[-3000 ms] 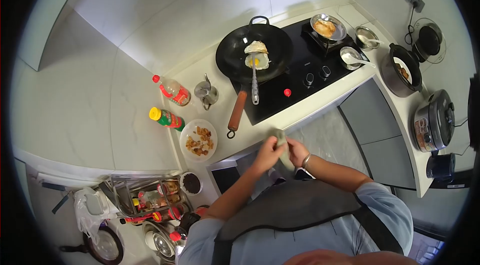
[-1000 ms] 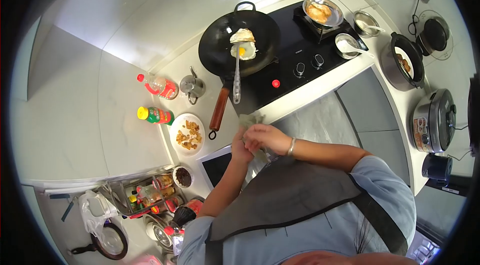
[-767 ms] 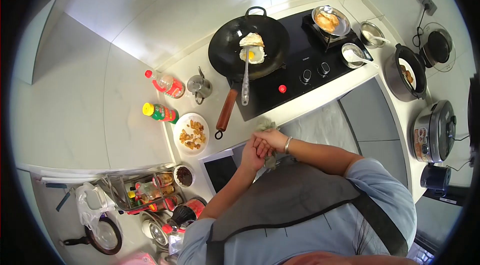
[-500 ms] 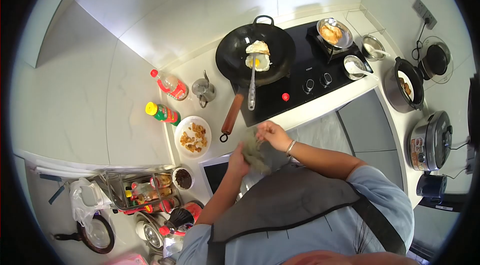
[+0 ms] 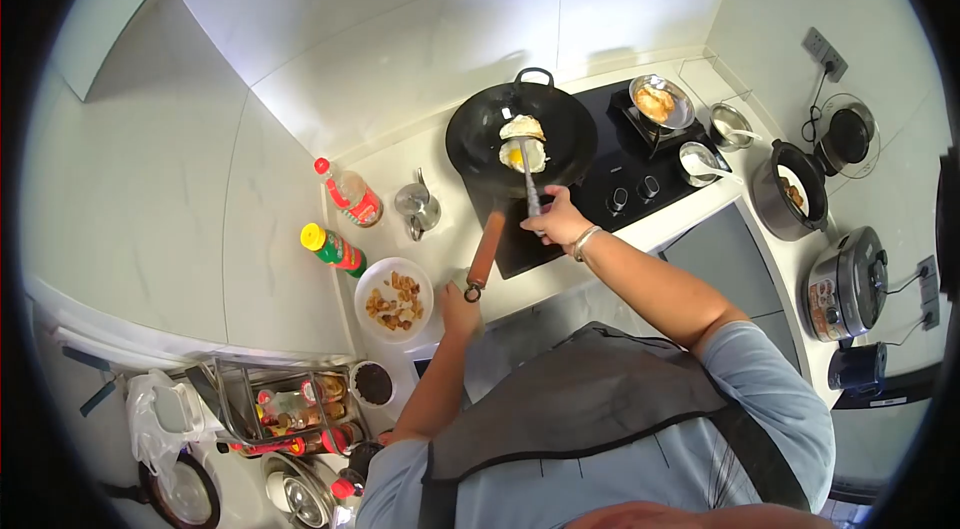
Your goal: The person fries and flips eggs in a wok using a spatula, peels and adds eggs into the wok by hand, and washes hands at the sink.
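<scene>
A black wok (image 5: pixel 480 134) sits on the left of the cooktop, with a fried egg (image 5: pixel 537 157) and a second, browned one in it. My right hand (image 5: pixel 560 221) is closed round the lower handle of a metal spatula (image 5: pixel 530 184), whose head lies among the eggs. My left hand (image 5: pixel 462 311) is just below the end of the wok's wooden handle (image 5: pixel 484 254); its fingers are blurred and partly hidden. Close to that hand, on its left, stands a white plate of browned pieces (image 5: pixel 394 300).
On the cooktop's far right is a metal plate with fried egg (image 5: pixel 662 103). Two metal bowls, a dark pot (image 5: pixel 775 204) and a rice cooker (image 5: pixel 845 284) line the right counter. Two bottles (image 5: pixel 355 199) and a metal pitcher (image 5: pixel 417 206) stand at left, above a condiment rack.
The greenish cloth is no longer visible between my hands. My right hand has moved up and taken hold of the spatula; my left hand has moved left, near the wok handle's end.
</scene>
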Demonstrator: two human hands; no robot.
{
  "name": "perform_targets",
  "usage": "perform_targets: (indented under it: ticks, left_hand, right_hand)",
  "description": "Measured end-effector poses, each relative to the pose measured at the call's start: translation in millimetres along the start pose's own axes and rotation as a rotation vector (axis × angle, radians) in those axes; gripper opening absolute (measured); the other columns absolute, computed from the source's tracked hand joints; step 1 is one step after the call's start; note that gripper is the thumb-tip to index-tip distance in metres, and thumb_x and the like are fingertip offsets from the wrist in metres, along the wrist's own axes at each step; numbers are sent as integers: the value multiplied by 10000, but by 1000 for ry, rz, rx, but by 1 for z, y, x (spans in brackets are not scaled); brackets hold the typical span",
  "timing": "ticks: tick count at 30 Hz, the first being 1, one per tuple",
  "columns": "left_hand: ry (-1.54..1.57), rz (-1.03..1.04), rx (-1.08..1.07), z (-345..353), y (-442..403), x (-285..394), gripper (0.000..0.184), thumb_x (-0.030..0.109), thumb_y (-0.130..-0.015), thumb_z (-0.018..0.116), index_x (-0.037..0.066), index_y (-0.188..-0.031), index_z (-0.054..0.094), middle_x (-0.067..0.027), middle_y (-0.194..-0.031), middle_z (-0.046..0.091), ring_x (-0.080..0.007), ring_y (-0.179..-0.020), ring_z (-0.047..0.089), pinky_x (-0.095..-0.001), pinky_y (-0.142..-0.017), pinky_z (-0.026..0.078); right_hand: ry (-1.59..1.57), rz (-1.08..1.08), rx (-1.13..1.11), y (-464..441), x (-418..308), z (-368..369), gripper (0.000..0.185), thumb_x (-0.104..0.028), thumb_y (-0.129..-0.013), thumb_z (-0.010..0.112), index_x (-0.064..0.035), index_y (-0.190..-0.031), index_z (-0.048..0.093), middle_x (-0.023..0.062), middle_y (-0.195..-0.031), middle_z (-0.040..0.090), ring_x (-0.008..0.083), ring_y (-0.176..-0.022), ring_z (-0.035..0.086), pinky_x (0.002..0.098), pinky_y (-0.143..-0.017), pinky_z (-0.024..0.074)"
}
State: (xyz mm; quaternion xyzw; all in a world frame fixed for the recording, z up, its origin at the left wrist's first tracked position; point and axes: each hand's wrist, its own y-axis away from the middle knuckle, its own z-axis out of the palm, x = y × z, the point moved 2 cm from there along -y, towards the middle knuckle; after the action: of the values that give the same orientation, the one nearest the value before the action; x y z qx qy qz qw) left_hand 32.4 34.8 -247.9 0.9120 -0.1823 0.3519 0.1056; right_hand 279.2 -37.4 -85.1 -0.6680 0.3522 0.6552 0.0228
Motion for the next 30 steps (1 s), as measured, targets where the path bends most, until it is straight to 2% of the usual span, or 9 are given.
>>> perform_targets:
  ticks: [1, 3, 6, 9, 12, 15, 18, 22, 30]
  left_hand:
    - [-118, 1, 35, -5, 4, 5, 382, 205, -821, 647, -56, -1064, 509, -254, -1081, 536, -421, -1050, 518, -456, -892, 422]
    - [-110, -8, 50, -9, 4, 7, 406, 220, -805, 664, -56, -1055, 501, -264, -1085, 520, -430, -1060, 506, -472, -919, 411]
    - [-81, 14, 73, -15, 5, 9, 468, 236, -784, 684, -54, -1090, 481, -267, -1110, 510, -431, -1096, 482, -475, -958, 390]
    - [-36, 48, 86, -19, 5, 8, 538, 249, -772, 698, -50, -1149, 457, -264, -1155, 497, -424, -1147, 447, -469, -996, 365]
    - [-9, 80, 102, -18, 6, 5, 560, 190, -741, 709, -51, -1160, 427, -262, -1188, 466, -422, -1171, 421, -477, -1012, 346]
    - [5, 74, 91, -18, 6, 1, 600, 153, -730, 707, -55, -1202, 400, -264, -1233, 434, -423, -1197, 400, -477, -1031, 330]
    - [16, 50, 65, -22, 8, 2, 667, 148, -733, 702, -55, -1273, 368, -275, -1287, 398, -433, -1230, 377, -474, -1057, 309]
    - [28, 54, 79, -28, 14, 8, 735, 149, -738, 696, -50, -1341, 327, -294, -1331, 362, -447, -1260, 351, -478, -1081, 286]
    - [18, 97, 99, -28, 22, 12, 738, 157, -739, 691, -44, -1348, 327, -303, -1328, 357, -450, -1260, 345, -490, -1081, 277]
  right_hand:
    - [201, -82, 48, -4, -2, -6, 873, -100, -699, 746, -11, -1372, 198, 261, -1172, 482, 329, -920, 604, 386, -813, 507]
    - [603, -241, 139, -9, -8, -15, 823, -127, -717, 698, 11, -1379, 228, 347, -1280, 381, 447, -1103, 528, 406, -1023, 405]
    - [883, -206, 197, -10, -21, -25, 473, -126, -815, 580, 37, -1208, 374, 355, -1203, 459, 476, -1042, 561, 444, -935, 469]
    - [1067, -299, 311, -11, -31, -27, 272, -123, -865, 519, 28, -1078, 443, 312, -1053, 572, 451, -947, 610, 453, -871, 501]
    - [1140, -341, 302, -14, -37, -31, 229, -135, -881, 510, 17, -1048, 472, 252, -912, 631, 413, -882, 637, 452, -832, 514]
    - [1169, -424, 247, -18, -41, -39, 236, -156, -879, 527, 5, -1045, 478, 223, -852, 644, 387, -874, 639, 465, -803, 507]
    - [1205, -493, 166, -19, -47, -53, 253, -173, -873, 542, -6, -1051, 475, 222, -864, 642, 383, -861, 636, 477, -767, 498]
    - [1347, -473, 70, -18, -68, -75, 252, -182, -879, 542, -50, -1086, 483, 198, -864, 649, 383, -855, 634, 482, -756, 495]
    - [1535, -421, -56, -21, -89, -94, 309, -179, -894, 519, -62, -1178, 498, 199, -900, 655, 372, -894, 636, 471, -782, 500]
